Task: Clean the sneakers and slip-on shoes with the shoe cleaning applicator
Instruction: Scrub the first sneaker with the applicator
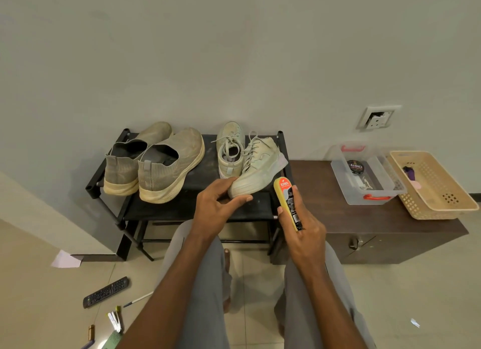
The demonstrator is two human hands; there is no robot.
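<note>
The step in hand looks like the start of work on one sneaker (256,166) — the nearer of the laced pair, lying tilted on the black rack (192,208) with its toe toward the person. The left hand (217,205) takes it by the toe, thumb under and fingers curling over the tip. The right hand (303,226) grips the yellow applicator (286,200) upright, its sponge end up, just beside the sneaker's side but apart from it. Next, I judge, the shoe needs steadying or lifting, then the sponge tipped onto its side. The slip-ons (153,164) sit untouched at the rack's left — both forearms reach forward over the knees.
</note>
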